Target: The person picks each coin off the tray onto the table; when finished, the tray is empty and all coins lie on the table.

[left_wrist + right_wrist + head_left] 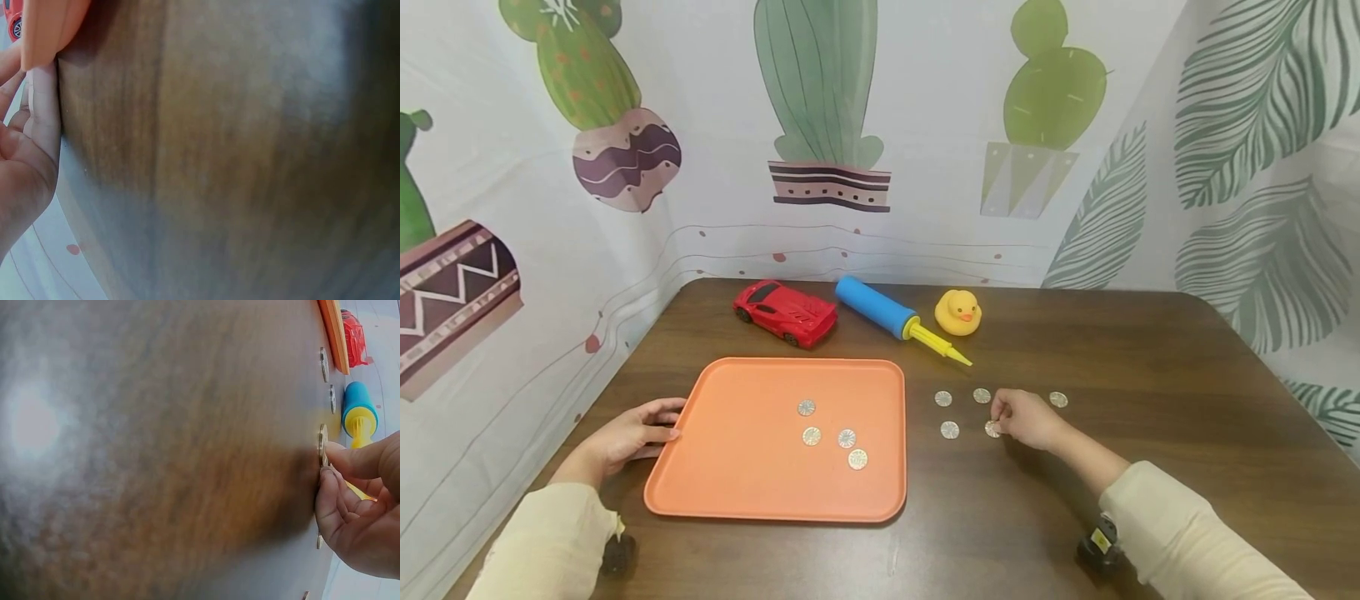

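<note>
In the head view an orange tray [730, 467] lies on the table with several coins [811, 436] on it. My left hand [628, 435] holds the tray's left edge, the thumb at the rim; the left wrist view shows a finger reaching below the lip. Right of the tray, my right hand [1026, 418] pinches a coin [992, 429] at its edge between thumb and fingertips, low at the tabletop. The right wrist view shows that coin [322, 442] partly covered by the fingertips. Around this hand lie a silver coin [950, 430], another coin [982, 396] and a third coin [1058, 399].
Along the back of the brown table [1150, 375] are a red toy car [786, 312], a blue and yellow hand pump [880, 308] and a yellow rubber duck [958, 312]. Behind them hangs a cloth [925, 183] printed with cacti and leaves.
</note>
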`<state>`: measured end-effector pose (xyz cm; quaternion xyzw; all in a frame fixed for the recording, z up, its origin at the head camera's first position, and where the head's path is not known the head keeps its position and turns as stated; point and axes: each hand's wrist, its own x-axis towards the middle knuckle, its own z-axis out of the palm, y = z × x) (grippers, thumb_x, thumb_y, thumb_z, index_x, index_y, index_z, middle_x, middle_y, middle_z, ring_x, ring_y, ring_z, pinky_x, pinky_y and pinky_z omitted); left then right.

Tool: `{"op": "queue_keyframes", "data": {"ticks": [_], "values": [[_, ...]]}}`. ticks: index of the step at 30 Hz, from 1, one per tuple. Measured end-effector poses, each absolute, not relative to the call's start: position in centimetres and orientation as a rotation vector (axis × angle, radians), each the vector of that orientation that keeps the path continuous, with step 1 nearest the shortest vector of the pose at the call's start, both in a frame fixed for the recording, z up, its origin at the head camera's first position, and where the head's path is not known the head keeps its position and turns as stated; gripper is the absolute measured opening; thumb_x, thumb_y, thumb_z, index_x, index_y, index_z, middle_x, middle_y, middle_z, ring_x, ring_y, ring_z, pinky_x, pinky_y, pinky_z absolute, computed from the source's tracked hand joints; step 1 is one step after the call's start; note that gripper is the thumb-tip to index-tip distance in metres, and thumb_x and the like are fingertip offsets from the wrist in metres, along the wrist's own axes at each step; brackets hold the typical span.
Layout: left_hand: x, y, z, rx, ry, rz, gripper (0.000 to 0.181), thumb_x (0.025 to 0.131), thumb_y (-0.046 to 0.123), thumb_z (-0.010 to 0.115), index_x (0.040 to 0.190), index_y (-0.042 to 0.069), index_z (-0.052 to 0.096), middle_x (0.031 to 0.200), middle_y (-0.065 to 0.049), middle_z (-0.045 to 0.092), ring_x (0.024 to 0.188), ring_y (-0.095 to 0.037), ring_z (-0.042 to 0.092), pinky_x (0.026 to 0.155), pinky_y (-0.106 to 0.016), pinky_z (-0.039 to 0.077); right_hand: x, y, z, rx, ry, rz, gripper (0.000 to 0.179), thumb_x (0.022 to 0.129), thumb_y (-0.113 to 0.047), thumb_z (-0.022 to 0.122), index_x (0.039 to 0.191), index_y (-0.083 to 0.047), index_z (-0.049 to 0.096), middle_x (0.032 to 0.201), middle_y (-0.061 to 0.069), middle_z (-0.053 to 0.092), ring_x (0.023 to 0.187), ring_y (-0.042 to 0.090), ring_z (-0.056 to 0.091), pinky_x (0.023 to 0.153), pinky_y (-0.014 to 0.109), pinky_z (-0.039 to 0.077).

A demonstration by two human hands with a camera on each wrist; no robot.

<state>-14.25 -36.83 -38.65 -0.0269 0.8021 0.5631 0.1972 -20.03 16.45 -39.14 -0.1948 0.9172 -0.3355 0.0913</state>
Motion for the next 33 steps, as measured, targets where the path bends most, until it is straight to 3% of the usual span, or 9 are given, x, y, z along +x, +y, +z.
{"op": "queue_keyframes", "data": {"ticks": [14,21,33], "values": [[-14.2,-36.8,-38.8,-0.083,2.253,1.582,0.064,0.083,0.008,0.055,0.131,-0.01,0.016,0.117,-0.024,0.034,0.088,-0.016,0.053,0.076,-0.037,0.046,-20.4,17.1,-39.2,-0.487,2.541,-1.213,0.003,0.077,0.002,0.053,0.077,0.002,0.05,0.067,0.005,0.054,0.061,0.017,0.05,0.054,0.029,0.044],[-14.3,-36.9,-38.9,-0.077,2.249,1.593,0.064,0.083,0.007,0.055,0.131,-0.01,0.016,0.116,-0.024,0.034,0.088,-0.016,0.053,0.076,-0.037,0.046,-20.5,16.5,-38.0,-0.488,2.507,-1.307,0.009,0.079,-0.005,0.058,0.08,0.002,0.051,0.075,0.007,0.055,0.062,0.018,0.05,0.056,0.03,0.045],[-14.3,-36.8,-38.9,-0.075,2.256,1.577,0.065,0.083,0.008,0.055,0.13,-0.011,0.015,0.116,-0.024,0.035,0.087,-0.015,0.054,0.075,-0.036,0.046,-20.7,13.6,-36.6,-0.526,2.457,-1.393,0.01,0.079,-0.007,0.058,0.083,0.001,0.053,0.073,0.009,0.053,0.067,0.025,0.053,0.061,0.034,0.047]]}}
